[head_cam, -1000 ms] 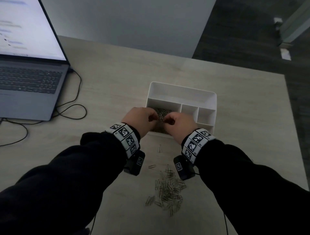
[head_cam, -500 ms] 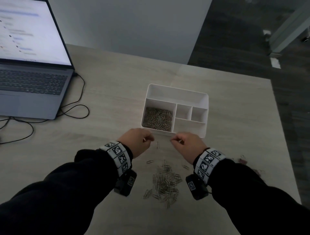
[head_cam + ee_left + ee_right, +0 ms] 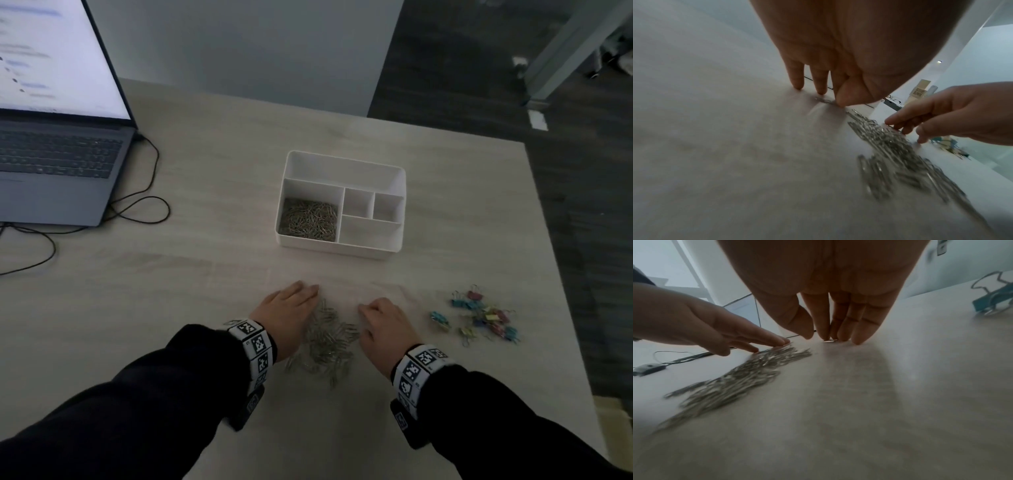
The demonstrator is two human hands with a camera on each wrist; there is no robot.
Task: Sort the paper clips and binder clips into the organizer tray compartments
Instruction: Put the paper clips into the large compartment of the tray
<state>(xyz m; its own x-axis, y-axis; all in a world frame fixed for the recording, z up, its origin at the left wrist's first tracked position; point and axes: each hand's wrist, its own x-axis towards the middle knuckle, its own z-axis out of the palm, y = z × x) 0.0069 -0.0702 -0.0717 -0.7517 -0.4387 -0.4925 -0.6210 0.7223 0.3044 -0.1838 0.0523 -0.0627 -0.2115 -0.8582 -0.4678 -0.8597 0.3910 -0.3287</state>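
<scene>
A pile of silver paper clips (image 3: 325,342) lies on the table between my two hands. My left hand (image 3: 291,308) rests on the pile's left side, straight fingers touching the table (image 3: 818,91). My right hand (image 3: 380,322) is on the pile's right, its fingertips (image 3: 838,337) down on the table over a stray clip (image 3: 828,341). Neither hand holds anything. The white organizer tray (image 3: 342,164) stands beyond; its large front-left compartment holds many paper clips (image 3: 308,219). Coloured binder clips (image 3: 483,318) lie to the right.
An open laptop (image 3: 58,164) with black cables (image 3: 137,205) sits at the far left. The table's right edge (image 3: 548,274) runs close to the binder clips. A teal binder clip (image 3: 992,300) shows in the right wrist view.
Both hands have drawn back from over the tray's clip compartment to the loose pile near me, and their fingers have opened onto the table.
</scene>
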